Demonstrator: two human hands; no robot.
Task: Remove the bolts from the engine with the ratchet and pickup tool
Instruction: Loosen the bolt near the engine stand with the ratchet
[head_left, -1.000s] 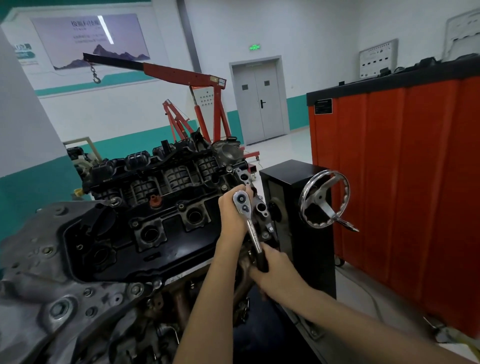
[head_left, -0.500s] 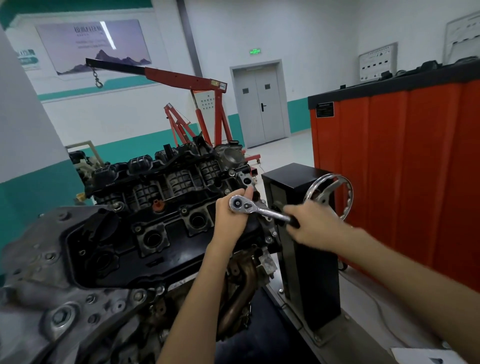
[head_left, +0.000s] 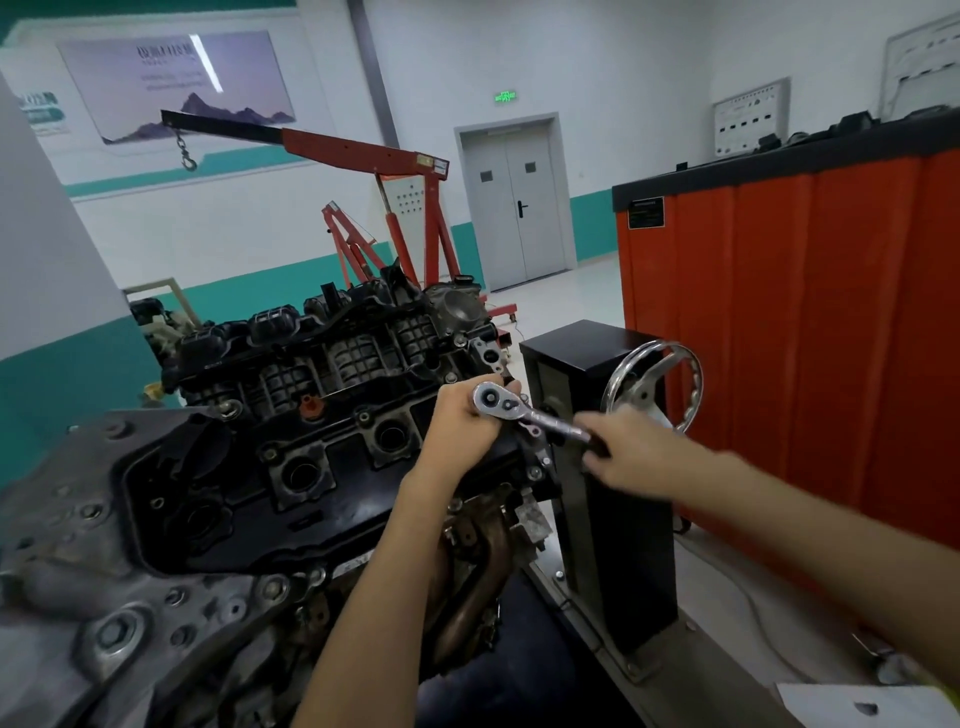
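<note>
The person is in the turning step. The ratchet (head_left: 524, 415) sits on the right end of the engine (head_left: 311, 415), near its top edge, with its round head up and its handle pointing out to the right. The left hand (head_left: 460, 423) is wrapped round the head of the ratchet and holds it down. The right hand (head_left: 631, 449) is blurry, but its fingers look curled round the dark end of the handle. So both hands grip the ratchet. The bolt is under the head and cannot be seen, so how loose it is cannot be told. The pickup tool is not in view.

The next move likely calls for a swing of the handle while the left hand presses the head straight down, so it does not slip off the bolt. When the bolt turns freely it will need lifting out, and that is a job for the pickup tool.

Room is tight on the right. The shiny handwheel (head_left: 652, 384) on the black stand (head_left: 613, 519) is just behind the right hand — a wide swing that way could bump knuckles on it. The orange cabinet (head_left: 805, 338) stands further off. Toward the person there is open air, so a swing down and back looks like the safer way. The engine's end has sharp metal tabs near the left hand.
</note>
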